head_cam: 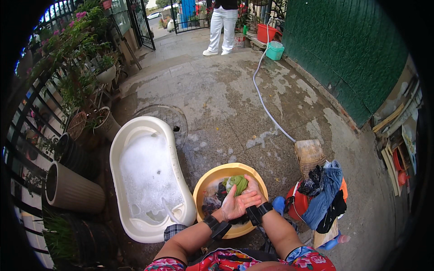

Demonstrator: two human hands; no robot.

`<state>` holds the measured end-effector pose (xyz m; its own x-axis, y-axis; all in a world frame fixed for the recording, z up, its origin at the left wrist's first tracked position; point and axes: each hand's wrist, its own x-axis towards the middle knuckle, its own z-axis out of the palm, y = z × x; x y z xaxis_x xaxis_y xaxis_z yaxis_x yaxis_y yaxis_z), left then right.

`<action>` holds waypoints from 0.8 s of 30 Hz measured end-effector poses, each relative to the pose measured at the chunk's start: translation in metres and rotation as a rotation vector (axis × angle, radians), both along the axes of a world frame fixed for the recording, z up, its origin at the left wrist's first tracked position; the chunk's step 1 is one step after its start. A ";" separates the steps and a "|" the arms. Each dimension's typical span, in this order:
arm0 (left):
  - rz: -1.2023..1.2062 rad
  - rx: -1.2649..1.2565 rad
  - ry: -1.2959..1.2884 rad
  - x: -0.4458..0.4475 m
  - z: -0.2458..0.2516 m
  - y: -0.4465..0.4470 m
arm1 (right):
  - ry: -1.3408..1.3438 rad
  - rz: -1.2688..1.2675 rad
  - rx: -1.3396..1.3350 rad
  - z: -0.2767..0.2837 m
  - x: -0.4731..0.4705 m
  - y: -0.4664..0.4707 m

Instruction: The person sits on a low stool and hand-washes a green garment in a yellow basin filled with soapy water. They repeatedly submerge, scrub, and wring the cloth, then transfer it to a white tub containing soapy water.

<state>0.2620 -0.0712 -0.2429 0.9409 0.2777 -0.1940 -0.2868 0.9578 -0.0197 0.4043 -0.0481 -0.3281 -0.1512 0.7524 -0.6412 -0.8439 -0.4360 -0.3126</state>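
Both my hands are over a yellow plastic basin [233, 233]. A bunched green cloth [240, 183] with suds on it rests against my right hand [254, 190], whose fingers curl along its right side. My left hand [237, 205] is turned palm up. Its fingers stretch across towards the right hand, and its thumb points up at the cloth's lower edge. Dark wet clothes [211, 202] lie in the basin beneath, partly hidden by my hands. Black bands circle both wrists.
To the left stands a white plastic tub [171, 159] of foamy water. Clothes, including blue denim [320, 203], hang over a red bucket [298, 200] beside a wooden washboard [309, 154]. A hose [259, 84] crosses the wet paving. Plant pots [76, 191] line the railing; a person [222, 27] stands ahead.
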 end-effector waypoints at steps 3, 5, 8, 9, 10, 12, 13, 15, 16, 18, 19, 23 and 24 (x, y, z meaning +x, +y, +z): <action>0.000 -0.006 -0.014 0.000 -0.002 0.000 | 0.037 0.003 -0.008 0.020 -0.003 -0.002; -0.003 0.005 0.019 0.000 -0.003 0.000 | 0.057 0.050 -0.019 0.040 -0.004 -0.004; 0.005 0.009 0.020 0.001 -0.003 0.000 | 0.034 0.011 -0.121 0.070 -0.009 -0.006; 0.010 0.010 -0.003 0.001 -0.004 0.000 | 0.053 0.037 -0.068 0.078 -0.011 -0.007; 0.009 0.004 0.003 0.001 -0.003 0.000 | 0.009 -0.013 -0.159 0.084 -0.013 -0.007; 0.008 0.001 0.028 0.001 -0.003 0.000 | 0.001 0.008 -0.135 0.092 -0.017 -0.006; 0.009 0.002 0.047 0.001 -0.003 0.000 | -0.006 0.010 -0.136 0.094 -0.018 -0.006; 0.009 0.003 0.060 0.001 -0.002 0.000 | -0.063 -0.022 -0.174 0.091 -0.021 -0.005; 0.010 0.002 0.053 0.001 -0.002 0.000 | -0.049 -0.018 -0.144 0.089 -0.021 -0.004; 0.009 -0.001 0.044 0.001 -0.002 0.000 | -0.049 -0.033 -0.118 0.082 -0.021 -0.003; 0.007 -0.004 0.042 0.001 -0.002 0.000 | -0.081 -0.044 -0.151 0.079 -0.020 -0.003; -0.001 -0.013 0.022 0.001 -0.004 0.000 | -0.061 0.044 -0.120 0.077 -0.014 -0.005; 0.002 -0.022 0.021 0.001 -0.004 0.000 | -0.082 0.035 -0.156 0.080 -0.014 -0.005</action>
